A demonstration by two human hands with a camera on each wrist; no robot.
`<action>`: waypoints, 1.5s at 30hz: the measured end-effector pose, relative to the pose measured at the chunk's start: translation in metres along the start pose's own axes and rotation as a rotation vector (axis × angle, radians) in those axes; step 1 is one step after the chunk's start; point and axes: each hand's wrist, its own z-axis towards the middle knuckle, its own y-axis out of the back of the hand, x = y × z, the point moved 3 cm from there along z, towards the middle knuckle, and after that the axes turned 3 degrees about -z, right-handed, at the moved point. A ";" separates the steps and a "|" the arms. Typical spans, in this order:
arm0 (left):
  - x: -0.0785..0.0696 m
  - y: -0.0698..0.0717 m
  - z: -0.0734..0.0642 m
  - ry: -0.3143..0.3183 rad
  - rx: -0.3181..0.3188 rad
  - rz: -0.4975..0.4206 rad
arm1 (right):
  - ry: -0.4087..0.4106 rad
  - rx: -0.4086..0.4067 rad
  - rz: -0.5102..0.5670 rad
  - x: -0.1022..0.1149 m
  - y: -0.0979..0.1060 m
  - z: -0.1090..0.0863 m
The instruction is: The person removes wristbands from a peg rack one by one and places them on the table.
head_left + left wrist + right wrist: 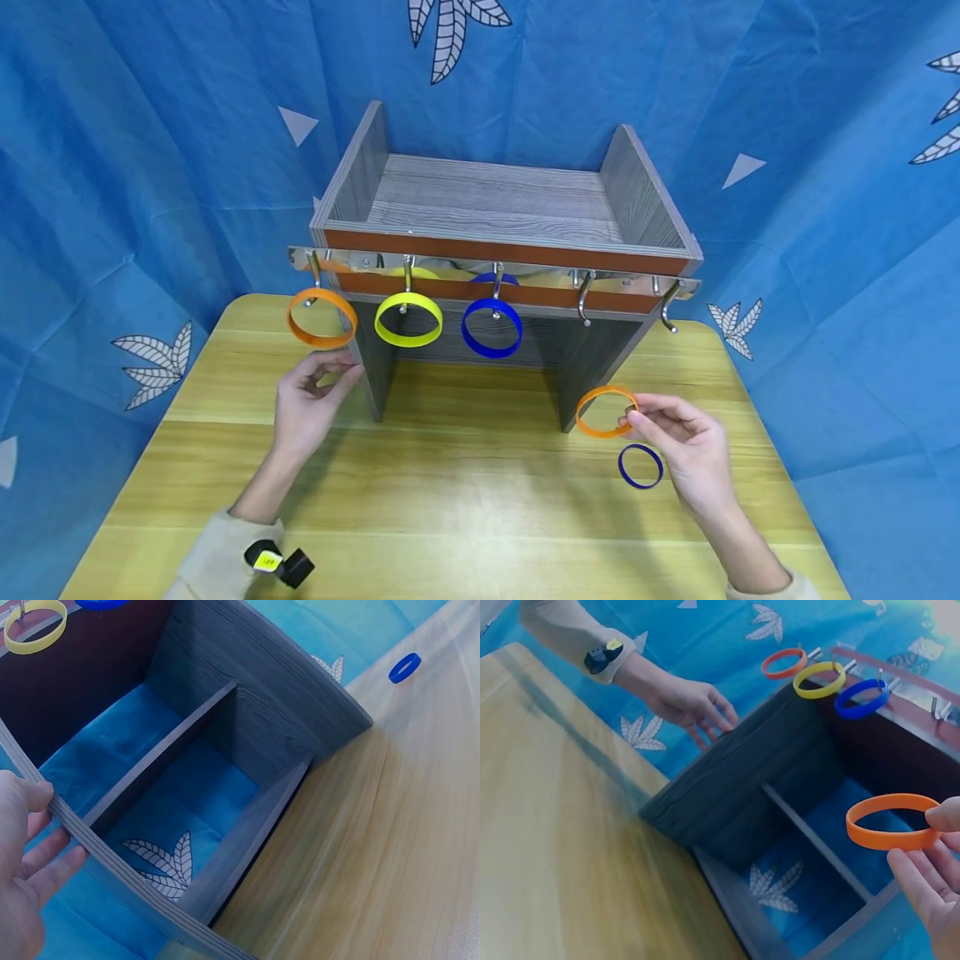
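My right hand (693,454) pinches an orange silicone wristband (606,412) between thumb and fingers, in front of the rack's right side. With thumb and fingertips on either side of its front edge, my left hand (311,404) holds the left side panel (124,874) of a grey wooden shelf (495,200). Three wristbands hang from hooks on the metal rail: an orange one (322,317) at far left, then a yellow one (408,320), then a blue one (491,328). A dark blue wristband (641,467) lies on the table near my right hand.
Two hooks on the right of the rail, the fourth hook (586,298) and the end hook (670,307), carry no band. The shelf stands on a wooden table (450,517). Blue patterned cloth (187,108) surrounds the table at the back and sides.
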 end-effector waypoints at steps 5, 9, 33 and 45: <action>0.000 0.000 0.000 0.003 -0.002 -0.001 | -0.037 -0.021 0.021 -0.012 0.004 -0.006; 0.000 0.001 0.000 0.009 -0.003 0.005 | -0.074 -0.030 0.010 -0.021 0.007 -0.007; -0.001 0.000 -0.001 0.022 -0.005 -0.001 | -0.345 -0.088 -0.103 -0.066 0.034 -0.026; 0.000 0.000 0.000 0.016 -0.003 0.008 | -0.402 -0.075 -0.127 -0.080 0.034 -0.033</action>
